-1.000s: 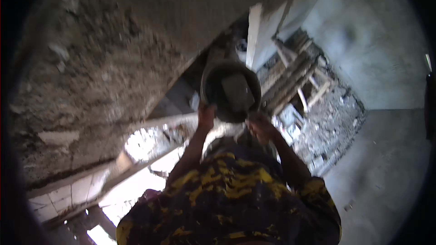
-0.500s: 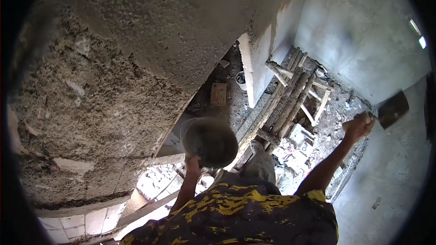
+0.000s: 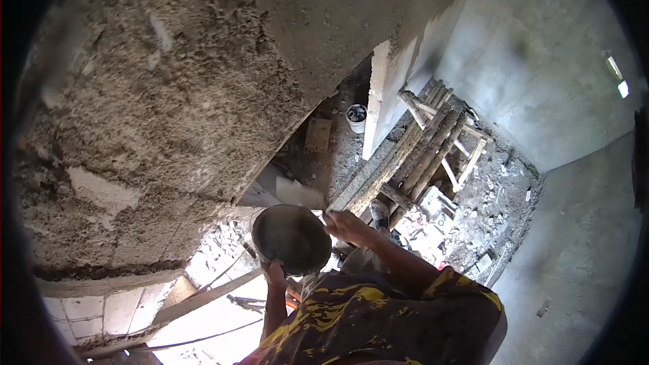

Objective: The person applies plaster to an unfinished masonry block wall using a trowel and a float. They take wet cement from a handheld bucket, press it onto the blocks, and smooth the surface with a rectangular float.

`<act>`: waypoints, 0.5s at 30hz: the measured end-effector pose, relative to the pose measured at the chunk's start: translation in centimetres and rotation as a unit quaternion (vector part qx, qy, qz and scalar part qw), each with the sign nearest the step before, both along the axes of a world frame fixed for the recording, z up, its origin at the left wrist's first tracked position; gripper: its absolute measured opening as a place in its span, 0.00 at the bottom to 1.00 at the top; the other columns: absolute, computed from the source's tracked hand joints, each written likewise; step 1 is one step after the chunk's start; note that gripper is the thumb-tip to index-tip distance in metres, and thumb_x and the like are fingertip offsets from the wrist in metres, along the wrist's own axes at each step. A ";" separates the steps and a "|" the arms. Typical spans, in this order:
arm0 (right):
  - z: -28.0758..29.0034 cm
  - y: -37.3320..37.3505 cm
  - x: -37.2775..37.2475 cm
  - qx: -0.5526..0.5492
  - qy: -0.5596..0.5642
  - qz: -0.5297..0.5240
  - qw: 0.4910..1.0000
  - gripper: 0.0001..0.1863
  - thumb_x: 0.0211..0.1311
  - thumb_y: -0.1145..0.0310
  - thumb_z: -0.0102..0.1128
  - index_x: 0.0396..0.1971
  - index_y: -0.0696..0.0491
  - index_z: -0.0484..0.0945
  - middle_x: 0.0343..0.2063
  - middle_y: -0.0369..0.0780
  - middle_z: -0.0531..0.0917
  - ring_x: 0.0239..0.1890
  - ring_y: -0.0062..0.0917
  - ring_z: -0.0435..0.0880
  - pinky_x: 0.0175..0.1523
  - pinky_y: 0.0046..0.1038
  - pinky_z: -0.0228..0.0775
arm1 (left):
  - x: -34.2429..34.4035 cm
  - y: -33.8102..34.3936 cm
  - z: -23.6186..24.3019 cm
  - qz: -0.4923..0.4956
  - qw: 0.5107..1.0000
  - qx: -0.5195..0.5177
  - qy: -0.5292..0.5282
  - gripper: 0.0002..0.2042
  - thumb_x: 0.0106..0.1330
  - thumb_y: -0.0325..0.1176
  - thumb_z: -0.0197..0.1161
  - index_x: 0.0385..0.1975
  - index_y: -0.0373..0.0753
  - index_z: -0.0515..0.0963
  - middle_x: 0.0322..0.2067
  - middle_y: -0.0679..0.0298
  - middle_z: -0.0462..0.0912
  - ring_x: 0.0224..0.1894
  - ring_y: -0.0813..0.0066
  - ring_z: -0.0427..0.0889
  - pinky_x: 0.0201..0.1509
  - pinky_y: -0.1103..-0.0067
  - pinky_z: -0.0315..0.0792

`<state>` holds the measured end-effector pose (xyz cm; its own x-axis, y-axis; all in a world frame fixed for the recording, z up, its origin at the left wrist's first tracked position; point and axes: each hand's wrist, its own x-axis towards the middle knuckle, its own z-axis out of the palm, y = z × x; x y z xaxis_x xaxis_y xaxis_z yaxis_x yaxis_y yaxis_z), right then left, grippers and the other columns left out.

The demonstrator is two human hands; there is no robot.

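One bucket, one blurred trowel in play — left hand gripping the bucket's near rim, right hand clutching the trowel by its far rim — seemingly a trowelling step, calling next for a steady bucket.

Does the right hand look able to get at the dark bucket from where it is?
Probably yes: the right hand is close beside the dark bucket, with nothing visible between them, though its grip is taken up by a trowel.
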<state>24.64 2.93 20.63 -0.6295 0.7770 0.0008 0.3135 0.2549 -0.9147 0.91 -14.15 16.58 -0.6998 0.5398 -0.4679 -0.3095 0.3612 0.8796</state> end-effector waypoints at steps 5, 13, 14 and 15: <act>-8.9 -2.6 0.1 0.320 -0.228 0.296 0.871 0.05 0.44 0.66 0.57 0.17 0.50 0.78 0.20 0.39 0.78 0.27 0.28 0.80 0.28 0.31 0.71 | 2.4 2.1 -1.4 -0.123 0.986 0.042 0.106 0.29 0.43 0.21 0.52 0.52 0.35 0.66 0.41 0.59 0.76 0.38 0.71 0.77 0.40 0.80 0.71; -9.6 -1.2 2.4 0.304 -0.133 0.369 0.868 0.08 0.42 0.63 0.57 0.15 0.51 0.74 0.13 0.40 0.75 0.16 0.37 0.75 0.24 0.36 0.69 | 9.9 11.3 1.6 -0.208 0.959 0.162 0.104 0.29 0.40 0.20 0.50 0.50 0.34 0.67 0.43 0.59 0.76 0.43 0.70 0.75 0.47 0.79 0.69; -5.0 0.3 4.0 0.238 -0.065 0.357 0.901 0.10 0.51 0.63 0.53 0.18 0.54 0.73 0.17 0.39 0.75 0.21 0.30 0.76 0.25 0.34 0.70 | 9.5 11.6 1.8 -0.201 0.963 0.150 0.100 0.29 0.40 0.19 0.50 0.50 0.34 0.68 0.43 0.60 0.76 0.43 0.71 0.75 0.47 0.79 0.69; -4.0 0.5 6.1 -0.003 -0.071 0.353 0.933 0.12 0.54 0.62 0.53 0.20 0.55 0.72 0.18 0.39 0.75 0.20 0.27 0.76 0.23 0.32 0.69 | 10.2 12.0 1.9 -0.212 0.964 0.135 0.086 0.28 0.40 0.19 0.50 0.49 0.34 0.69 0.43 0.61 0.76 0.43 0.71 0.74 0.47 0.79 0.68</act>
<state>30.72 3.44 16.59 -0.9778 0.1690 -0.1241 0.1873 0.4386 -0.8789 11.07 -2.17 18.52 -0.4435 0.8805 -0.1675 -0.0256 0.1743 0.9844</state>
